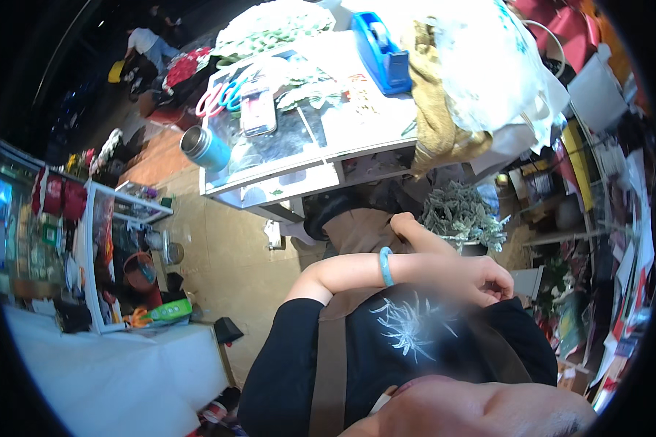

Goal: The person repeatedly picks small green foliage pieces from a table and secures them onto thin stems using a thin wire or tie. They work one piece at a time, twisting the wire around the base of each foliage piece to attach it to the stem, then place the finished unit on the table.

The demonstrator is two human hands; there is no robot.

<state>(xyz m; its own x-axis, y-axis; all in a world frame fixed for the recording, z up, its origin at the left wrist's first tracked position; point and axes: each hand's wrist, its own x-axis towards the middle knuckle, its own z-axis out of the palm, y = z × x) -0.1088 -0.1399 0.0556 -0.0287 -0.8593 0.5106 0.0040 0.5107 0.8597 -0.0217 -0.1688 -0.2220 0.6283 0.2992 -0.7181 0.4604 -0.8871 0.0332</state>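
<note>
Head view | left hand fingers curled at black shirt, holding nothing clear | right hand grip unclear | glass table edge near, tile floor open leftward

From my feed, the left hand sits at centre right with fingers curled; a blurred patch covers its lower edge, so any grip is unreadable. The right hand shows only a knuckle at centre. Shelf contents at left are too small to identify.
</note>
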